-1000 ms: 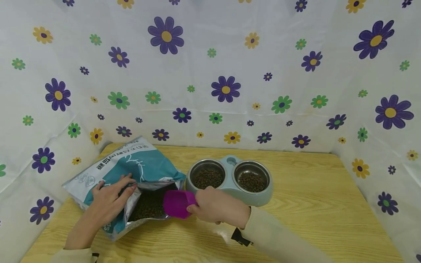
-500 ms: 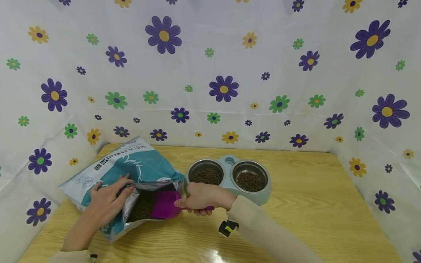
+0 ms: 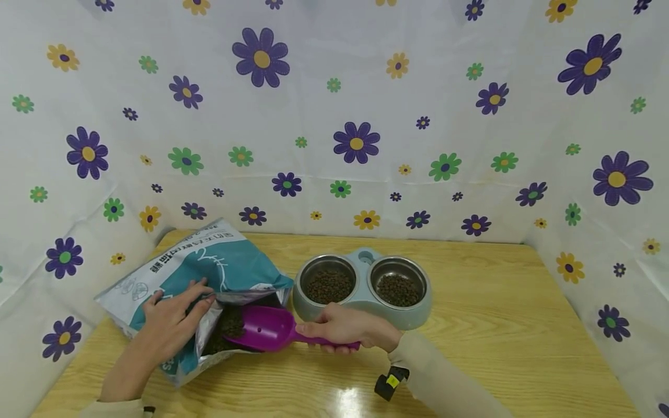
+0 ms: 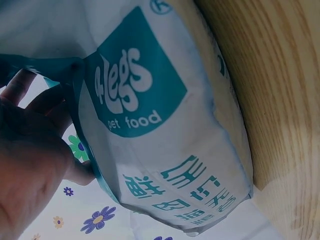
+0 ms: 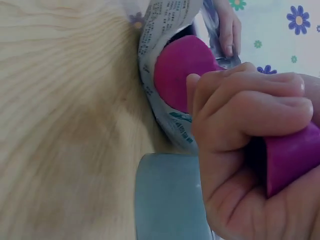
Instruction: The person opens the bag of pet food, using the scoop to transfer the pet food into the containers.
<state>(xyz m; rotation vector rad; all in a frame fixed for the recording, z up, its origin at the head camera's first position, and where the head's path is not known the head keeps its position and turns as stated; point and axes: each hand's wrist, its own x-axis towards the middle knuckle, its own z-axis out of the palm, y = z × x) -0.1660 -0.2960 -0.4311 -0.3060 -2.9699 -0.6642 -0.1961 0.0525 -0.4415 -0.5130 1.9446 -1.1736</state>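
Note:
A teal and white bag of pet food (image 3: 235,267) lies on its side, its mouth towards the right, brown kibble (image 3: 216,342) inside. My left hand (image 3: 172,322) holds the upper edge of the bag's mouth; in the left wrist view its fingers (image 4: 47,102) and thumb are on the bag's rim. My right hand (image 3: 345,326) grips the handle of a magenta scoop (image 3: 269,328). The scoop lies level, its front end in the bag's mouth with kibble on it. In the right wrist view the fingers wrap round the scoop's handle (image 5: 295,155).
Behind my right hand stands a pale blue double feeder (image 3: 402,316) with two steel bowls, the left bowl (image 3: 328,281) and the right bowl (image 3: 399,283), both holding kibble. All this is on a wooden table (image 3: 496,325), with a flower-printed cloth (image 3: 444,104) around it.
The scoop went left, deeper into the bag, then came back right and now shows kibble at its front. My right hand moved with it. My left hand stayed on the bag.

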